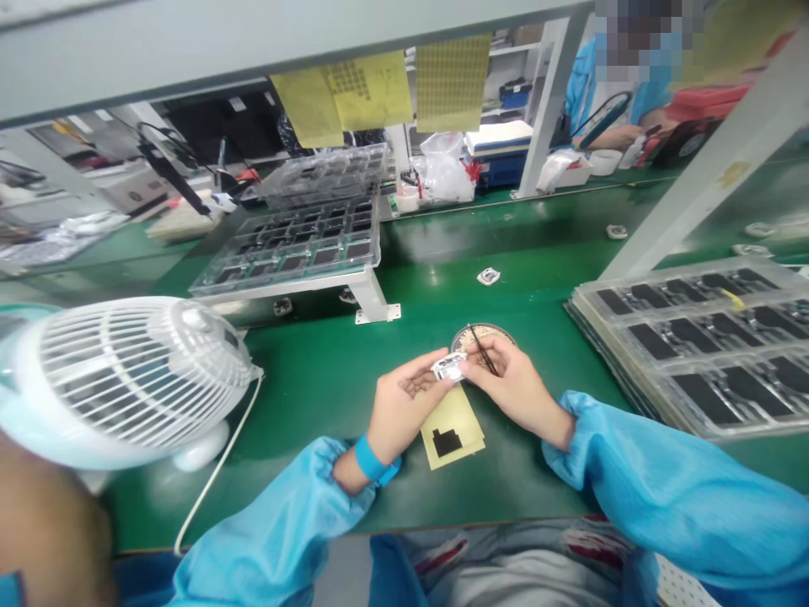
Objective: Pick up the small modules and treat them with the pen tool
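Observation:
In front of me my left hand pinches a small white part with grey inner detail between thumb and fingers. A blue band circles that wrist. My right hand is closed round a thin dark tool that looks like tweezers, its end pointing up and left. The right thumb and fingertip also touch the white part's right edge. Under the hands lies a yellow backing sheet bearing a black cut-out piece. Behind them sits a round dish of small pale bits, partly covered by my right hand.
At left stands a white fan with its cable on the green bench. Stacked clear trays of black pieces fill the right. More trays rest on a raised stand. Another white part lies ahead; a co-worker sits beyond.

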`<state>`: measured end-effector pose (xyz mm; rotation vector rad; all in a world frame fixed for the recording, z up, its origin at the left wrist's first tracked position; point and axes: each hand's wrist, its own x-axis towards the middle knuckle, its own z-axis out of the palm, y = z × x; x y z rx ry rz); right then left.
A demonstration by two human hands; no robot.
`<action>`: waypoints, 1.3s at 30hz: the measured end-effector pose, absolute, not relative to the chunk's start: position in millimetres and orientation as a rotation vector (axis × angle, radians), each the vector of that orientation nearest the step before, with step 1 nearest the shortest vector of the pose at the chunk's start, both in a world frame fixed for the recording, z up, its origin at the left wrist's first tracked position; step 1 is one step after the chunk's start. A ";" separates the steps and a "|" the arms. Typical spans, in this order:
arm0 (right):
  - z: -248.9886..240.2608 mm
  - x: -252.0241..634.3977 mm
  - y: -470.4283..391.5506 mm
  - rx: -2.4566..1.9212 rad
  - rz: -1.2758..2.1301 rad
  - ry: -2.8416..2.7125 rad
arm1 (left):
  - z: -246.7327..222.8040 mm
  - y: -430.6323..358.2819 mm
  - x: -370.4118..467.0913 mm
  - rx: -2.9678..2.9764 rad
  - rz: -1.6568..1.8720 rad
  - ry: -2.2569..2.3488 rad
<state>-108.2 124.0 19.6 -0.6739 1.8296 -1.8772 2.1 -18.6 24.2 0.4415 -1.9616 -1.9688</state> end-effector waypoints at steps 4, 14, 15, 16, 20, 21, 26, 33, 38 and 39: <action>16.1 -106.9 124.0 -0.720 -1.884 1.802 | 22.2 -18.3 1.6 0.444 -2.119 -1.857; 16.2 -108.0 125.5 -0.711 -1.871 1.693 | 21.3 -16.9 3.0 0.413 -2.051 -1.898; 16.0 -107.1 124.9 -0.708 -1.876 1.696 | 21.1 -16.9 2.9 0.407 -2.060 -1.893; 15.9 -105.9 124.2 -0.704 -1.881 1.697 | 20.7 -16.8 2.7 0.402 -2.069 -1.887; 16.3 -101.0 120.2 -0.665 -1.864 1.670 | 18.5 -15.2 1.1 0.344 -2.042 -1.875; 16.7 -100.2 119.3 -0.660 -1.846 1.668 | 17.7 -14.5 0.8 0.316 -2.014 -1.877; 20.0 -100.8 117.8 -0.659 -1.751 1.758 | 14.6 -11.0 0.0 0.329 -1.994 -1.902; 25.1 -96.3 114.9 -0.628 -1.775 1.779 | 19.3 -7.1 -0.4 0.410 -1.949 -1.976; 21.2 -93.7 112.4 -0.629 -1.814 1.796 | 22.2 -5.7 0.9 0.440 -1.964 -1.940; 20.0 -95.7 112.7 -0.651 -1.789 1.810 | 21.8 -6.4 1.0 0.449 -1.965 -1.943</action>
